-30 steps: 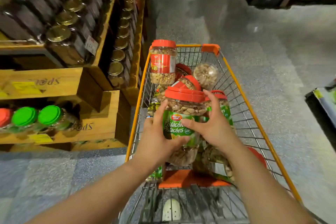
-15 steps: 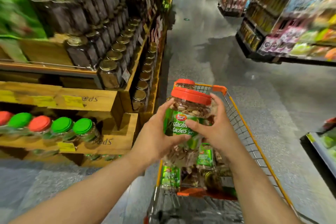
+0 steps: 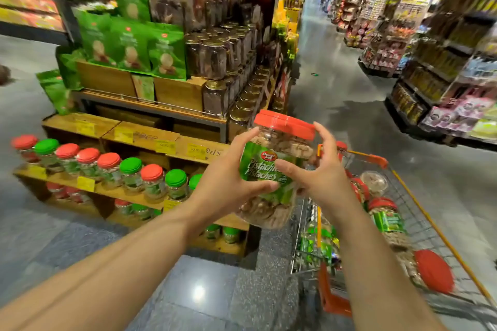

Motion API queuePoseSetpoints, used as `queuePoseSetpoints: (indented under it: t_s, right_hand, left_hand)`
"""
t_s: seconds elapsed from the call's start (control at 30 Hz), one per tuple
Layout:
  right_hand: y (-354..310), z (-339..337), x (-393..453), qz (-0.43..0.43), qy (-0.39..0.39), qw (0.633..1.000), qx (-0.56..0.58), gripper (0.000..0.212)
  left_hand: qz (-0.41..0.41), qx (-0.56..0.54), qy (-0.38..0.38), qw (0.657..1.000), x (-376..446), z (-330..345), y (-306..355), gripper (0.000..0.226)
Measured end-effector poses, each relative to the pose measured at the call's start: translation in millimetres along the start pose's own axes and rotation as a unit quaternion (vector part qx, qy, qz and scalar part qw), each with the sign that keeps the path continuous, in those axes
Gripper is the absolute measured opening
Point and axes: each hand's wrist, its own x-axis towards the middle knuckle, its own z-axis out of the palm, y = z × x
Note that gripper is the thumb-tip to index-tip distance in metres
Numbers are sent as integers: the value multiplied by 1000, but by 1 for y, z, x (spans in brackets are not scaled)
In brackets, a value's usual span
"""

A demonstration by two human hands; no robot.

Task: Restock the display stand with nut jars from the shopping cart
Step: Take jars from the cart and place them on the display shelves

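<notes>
A: What is seen at the left?

B: A stepped display stand of rough wooden crates [image 3: 139, 140] is seen, its planks grained and tagged with yellow price labels. On its lower shelf a row of small clear jars with round red and green screw lids [image 3: 107, 169] is ranged side by side. Higher up, glossy green foil pouches [image 3: 129, 43] and dark jars with gold metal lids [image 3: 215, 88] are stacked.

A: And the jar being handled?

B: A large clear plastic pistachio jar with a red ribbed lid and a green label [image 3: 274, 166] is held in the air, tilted slightly, between the stand and the cart. It is gripped by the left hand [image 3: 228, 185], whose thumb is laid across the label while the fingers [image 3: 247, 137] are curled up its left side. The right hand [image 3: 322, 177] is placed against the jar's right side with its fingers spread; the thumb is pressed on the label, and whether the other fingertips touch cannot be told.

A: What is seen at the right?

B: An orange-framed wire shopping cart [image 3: 430, 226] is seen, with more red-lidded nut jars [image 3: 387, 220] lying in it.
</notes>
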Motion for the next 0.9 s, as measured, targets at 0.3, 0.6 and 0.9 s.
queuePoseSetpoints:
  t_s: [0.3,0.6,0.9]
  right_hand:
    - [-59,139,-47,-8,-83,995,48,116]
    - [-87,222,-46,-22,-162,985,55,111]
    - [-96,306,6,-39,-195,979,50,109]
  left_hand:
    - [-36,54,56,996,-95,-142,-27,101]
    - [-64,62,113,990,-133,-211,-56,99]
    - [-85,79,153,981,-117,-276,-109,91]
